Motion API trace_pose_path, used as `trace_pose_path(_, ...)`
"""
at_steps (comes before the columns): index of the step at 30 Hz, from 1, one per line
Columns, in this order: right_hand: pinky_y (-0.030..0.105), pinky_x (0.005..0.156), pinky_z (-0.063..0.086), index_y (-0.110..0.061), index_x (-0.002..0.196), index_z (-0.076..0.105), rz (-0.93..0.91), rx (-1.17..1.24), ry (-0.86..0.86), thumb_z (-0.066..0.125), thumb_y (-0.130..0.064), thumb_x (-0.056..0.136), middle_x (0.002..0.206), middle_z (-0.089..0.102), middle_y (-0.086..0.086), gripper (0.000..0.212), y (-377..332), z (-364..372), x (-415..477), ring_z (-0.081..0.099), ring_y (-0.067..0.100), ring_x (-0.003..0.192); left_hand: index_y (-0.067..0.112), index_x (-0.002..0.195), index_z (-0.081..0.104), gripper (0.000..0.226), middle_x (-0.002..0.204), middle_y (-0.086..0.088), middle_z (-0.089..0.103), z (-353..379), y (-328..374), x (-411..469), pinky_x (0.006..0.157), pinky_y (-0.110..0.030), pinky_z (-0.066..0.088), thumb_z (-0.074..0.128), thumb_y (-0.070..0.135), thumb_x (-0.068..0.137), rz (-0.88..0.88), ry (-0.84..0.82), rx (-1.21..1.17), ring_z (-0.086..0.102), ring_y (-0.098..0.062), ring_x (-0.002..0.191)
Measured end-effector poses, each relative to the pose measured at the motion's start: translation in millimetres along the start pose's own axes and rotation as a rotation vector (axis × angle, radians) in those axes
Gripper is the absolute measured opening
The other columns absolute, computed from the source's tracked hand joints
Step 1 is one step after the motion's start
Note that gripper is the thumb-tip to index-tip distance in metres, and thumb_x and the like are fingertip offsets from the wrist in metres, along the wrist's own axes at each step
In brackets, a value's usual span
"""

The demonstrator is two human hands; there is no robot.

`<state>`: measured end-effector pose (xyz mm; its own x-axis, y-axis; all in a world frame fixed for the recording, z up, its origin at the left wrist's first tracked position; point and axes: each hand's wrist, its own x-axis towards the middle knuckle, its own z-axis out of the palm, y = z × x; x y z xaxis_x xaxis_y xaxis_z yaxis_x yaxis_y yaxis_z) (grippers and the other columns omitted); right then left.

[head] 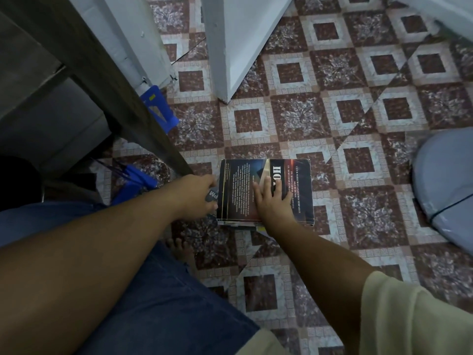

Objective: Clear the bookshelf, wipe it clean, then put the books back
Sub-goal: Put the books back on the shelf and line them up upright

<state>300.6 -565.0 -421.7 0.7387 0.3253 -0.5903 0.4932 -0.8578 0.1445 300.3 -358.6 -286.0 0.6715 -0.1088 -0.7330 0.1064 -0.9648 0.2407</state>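
A stack of books (294, 201) lies on the patterned floor in the middle of the view. Its top book has a dark cover with white print. My right hand (272, 201) lies flat on that cover, fingers straight and spread. My left hand (198, 197) is at the stack's left side, with fingers curled round the edge of a lower grey book (212, 193) that shows white letters. The bookshelf's dark wooden frame (107, 80) rises at the upper left, its shelf space mostly in shadow.
A white panel (230, 47) stands on the floor behind the stack. Blue objects (160, 108) lie beside the shelf's foot and under it. A grey round object (445, 185) sits at the right edge. My knee in blue denim fills the lower left.
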Motion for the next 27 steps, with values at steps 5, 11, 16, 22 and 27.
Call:
trace_pose_path(5, 0.064, 0.109, 0.022, -0.008, 0.149, -0.022, -0.027, 0.012, -0.135, 0.067, -0.019, 0.089, 0.155, -0.017, 0.029, 0.108, 5, -17, -1, -0.002, 0.053, 0.142, 0.022, 0.138, 0.039, 0.052, 0.12, -0.003, 0.055, -2, 5, -2, 0.084, -0.037, 0.052, 0.057, 0.041, 0.093, 0.01, 0.001, 0.053, 0.056, -0.022, 0.098)
trace_pose_path(11, 0.048, 0.083, 0.053, -0.005, 0.146, 0.027, 0.013, 0.147, 0.017, 0.056, -0.013, 0.088, 0.124, 0.056, 0.014, 0.065, 12, -50, -14, 0.06, 0.032, 0.103, 0.021, 0.139, 0.037, 0.054, 0.131, -0.003, 0.049, -9, 11, -14, 0.085, -0.033, 0.047, 0.059, 0.039, 0.092, 0.058, 0.095, 0.137, 0.052, -0.023, 0.112)
trace_pose_path(16, 0.03, 0.061, 0.041, -0.017, 0.101, 0.064, 0.049, 0.164, 0.142, 0.055, -0.023, 0.09, 0.08, 0.057, 0.001, 0.015, 16, -128, -42, 0.056, 0.024, 0.071, 0.023, 0.138, 0.038, 0.062, 0.132, -0.002, 0.046, -16, 18, -29, 0.099, -0.038, 0.042, 0.068, 0.036, 0.085, 0.094, 0.306, 0.265, 0.047, -0.024, 0.119)
trace_pose_path(22, 0.028, 0.058, 0.036, -0.022, 0.094, 0.06, -0.116, 0.133, 0.19, 0.056, -0.028, 0.083, 0.074, 0.05, -0.004, 0.013, 1, -228, -93, 0.053, 0.02, 0.071, 0.025, 0.116, 0.054, 0.047, 0.112, -0.003, 0.062, -55, 23, -69, 0.082, -0.035, 0.047, 0.076, 0.031, 0.075, 0.085, 0.504, 0.266, 0.059, -0.025, 0.103)
trace_pose_path(27, 0.028, 0.058, 0.038, -0.025, 0.093, 0.064, -0.23, 0.182, 0.312, 0.058, -0.038, 0.081, 0.08, 0.058, -0.004, 0.019, -31, -284, -128, 0.056, 0.02, 0.071, 0.027, 0.1, 0.064, 0.027, 0.091, 0.002, 0.064, -92, -13, -134, 0.071, -0.031, 0.048, 0.076, 0.035, 0.077, 0.105, 0.462, 0.217, 0.062, -0.021, 0.09)
